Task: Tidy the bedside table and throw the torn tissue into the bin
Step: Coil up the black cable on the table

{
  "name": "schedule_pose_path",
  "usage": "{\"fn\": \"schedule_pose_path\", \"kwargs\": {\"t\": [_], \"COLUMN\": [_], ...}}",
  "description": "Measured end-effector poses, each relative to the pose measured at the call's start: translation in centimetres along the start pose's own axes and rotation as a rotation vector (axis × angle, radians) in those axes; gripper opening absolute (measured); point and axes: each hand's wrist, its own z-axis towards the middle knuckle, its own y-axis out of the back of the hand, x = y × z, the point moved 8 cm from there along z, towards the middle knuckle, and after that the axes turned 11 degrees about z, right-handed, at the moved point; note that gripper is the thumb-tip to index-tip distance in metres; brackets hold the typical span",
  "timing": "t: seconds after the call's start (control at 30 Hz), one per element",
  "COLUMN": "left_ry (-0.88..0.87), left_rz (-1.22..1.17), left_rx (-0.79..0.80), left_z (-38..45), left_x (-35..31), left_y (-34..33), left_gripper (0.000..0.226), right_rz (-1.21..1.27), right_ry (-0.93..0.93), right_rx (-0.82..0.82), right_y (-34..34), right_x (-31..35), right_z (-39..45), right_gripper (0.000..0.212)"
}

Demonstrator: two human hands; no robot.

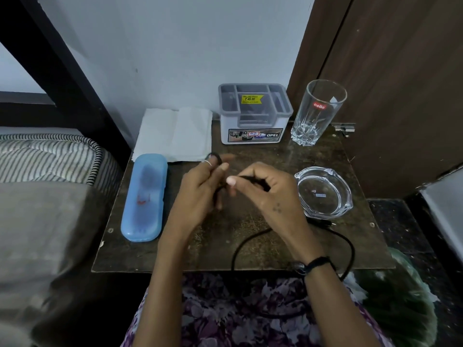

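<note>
While a black cable [288, 236] is being wound between the two hands, the tissue [175, 134] lies flat at the back left corner of the bedside table [250, 251], against the wall, touched by neither hand. No tear can be made out in it from this view. It is judged to be very light, limp and easily ripped further, so it would best be gathered in a loose pinch near its middle or by one free edge rather than dragged across the rough tabletop. The bin is not in view.

The left hand [203, 186] is held above the table with a turn of cable looped round its raised fingers; the right hand [265, 189] is closed in a pinch on the cable a little further along. The slack is seen to trail off the front edge of the table and down across the lap.

A closed blue case [144, 196] lies just in front of the tissue, along the left edge; dark contents show dimly through its lid but cannot be identified. A grey compartmented organiser box [254, 113] stands beside the tissue at the back; what its compartments hold cannot be told. An empty drinking glass [317, 111] stands upright at the back right, and an empty glass ashtray [323, 192] sits near the right hand.
</note>
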Motion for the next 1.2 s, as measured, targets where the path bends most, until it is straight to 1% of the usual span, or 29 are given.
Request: {"fn": "schedule_pose_path", "kwargs": {"t": [0.1, 0.17, 0.23, 0.3, 0.33, 0.37, 0.43, 0.47, 0.5, 0.53, 0.57, 0.6, 0.63, 0.67, 0.73, 0.8, 0.83, 0.87, 0.93, 1.0, 1.03, 1.07, 1.1, 1.13, 1.17, 1.2], "left_ry": [0.046, 0.106, 0.145, 0.103, 0.063, 0.022, -0.061, -0.067, -0.034, -0.009, 0.004, -0.002, -0.010, -0.035, -0.076, -0.042, -0.003, 0.032, 0.091, 0.113, 0.081, 0.023, -0.044, -0.104, -0.124, -0.116], "left_rz": [-0.134, -0.231, -0.461, -0.771, -0.908, -1.039, -1.363, -1.426, -1.397, -1.290, -1.132, -0.919, -0.686, -0.485, -0.203, -0.020, -0.003, -0.014, -0.082, -0.264, -0.415, -0.589, -0.754, -0.888, -0.989, -1.072], "left_rx": [0.213, 0.320, 0.456, 0.548, 0.572, 0.596, 0.595, 0.475, 0.327, 0.188, 0.041, -0.085, -0.168, -0.198, -0.191, -0.146, -0.069, 0.051, 0.334, 0.561, 0.632, 0.671, 0.676, 0.660, 0.616, 0.563], "left_z": [-0.5, -1.0, -1.7, -2.3, -2.5, -2.5, -2.1, -1.3, -0.5, -0.3, 0.0, 0.1, 0.2, 0.3, 0.2, 0.1, 0.0, -0.1, -1.0, -2.1, -2.5, -2.7, -2.8, -2.8, -2.7, -2.3], "left_x": [-0.9, -0.8, -0.7, -1.5, -2.0, -2.6, -3.8, -3.6, -2.8, -1.7, -0.5, 0.4, 0.7, 0.8, 1.1, 1.7, 1.7, 1.5, 0.9, 0.0, -0.9, -2.0, -2.8, -3.6, -3.7, -3.6], "left_y": [-2.0, -2.6, -3.2, -3.6, -3.7, -3.7, -2.6, -1.3, -0.7, -0.3, 0.5, 1.4, 1.9, 2.0, 1.9, 1.8, 1.4, 0.2, -2.5, -4.3, -4.8, -5.0, -4.9, -4.7, -4.4, -4.2], "left_gripper": [0.050, 0.056, 0.055, 0.040, 0.029, 0.025, 0.041, 0.046, 0.050, 0.053, 0.052, 0.047, 0.044, 0.043, 0.042, 0.031, 0.026, 0.031, 0.057, 0.069, 0.069, 0.063, 0.052, 0.041, 0.033, 0.032], "right_rz": [0.098, 0.193, 0.257, 0.240, 0.207, 0.159, 0.046, 0.001, -0.013, 0.014, 0.079, 0.137, 0.161, 0.158, 0.159, 0.193, 0.226, 0.257, 0.312, 0.343, 0.347, 0.341, 0.319, 0.275, 0.213, 0.131], "right_ry": [0.044, 0.048, 0.049, 0.052, 0.048, 0.038, -0.022, -0.075, -0.143, -0.219, -0.303, -0.375, -0.406, -0.392, -0.275, -0.170, -0.126, -0.089, -0.048, -0.051, -0.068, -0.086, -0.102, -0.116, -0.132, -0.153], "right_rx": [-0.119, -0.168, -0.197, -0.184, -0.166, -0.146, -0.083, -0.022, 0.059, 0.138, 0.199, 0.236, 0.247, 0.239, 0.165, 0.073, 0.032, -0.012, -0.117, -0.194, -0.223, -0.245, -0.252, -0.245, -0.224, -0.195], "right_y": [1.6, 1.9, 1.7, 0.9, 0.4, -0.3, -1.4, -2.1, -2.9, -3.7, -4.3, -4.5, -4.3, -3.8, -2.2, -0.5, 0.1, 0.8, 2.0, 2.6, 2.7, 2.8, 2.7, 2.5, 2.1, 1.6], "right_x": [0.1, 0.0, -0.1, -0.1, -0.2, -0.4, -1.1, -1.6, -2.1, -2.7, -3.1, -3.4, -3.3, -3.0, -1.7, -0.5, 0.0, 0.1, 0.2, -0.3, -0.7, -1.4, -2.0, -2.6, -3.1, -3.5], "right_z": [0.2, 0.2, 0.4, 0.5, 0.5, 0.4, 0.3, 0.1, -0.2, -0.6, -1.1, -1.5, -1.8, -1.7, -1.2, -0.8, -0.7, -0.6, -0.5, -0.2, 0.0, 0.1, 0.3, 0.4, 0.4, 0.4], "right_gripper": [0.021, 0.023, 0.022, 0.020, 0.021, 0.023, 0.026, 0.028, 0.028, 0.025, 0.022, 0.019, 0.016, 0.012, 0.012, 0.015, 0.015, 0.015, 0.020, 0.026, 0.028, 0.029, 0.031, 0.033, 0.034, 0.036]}}
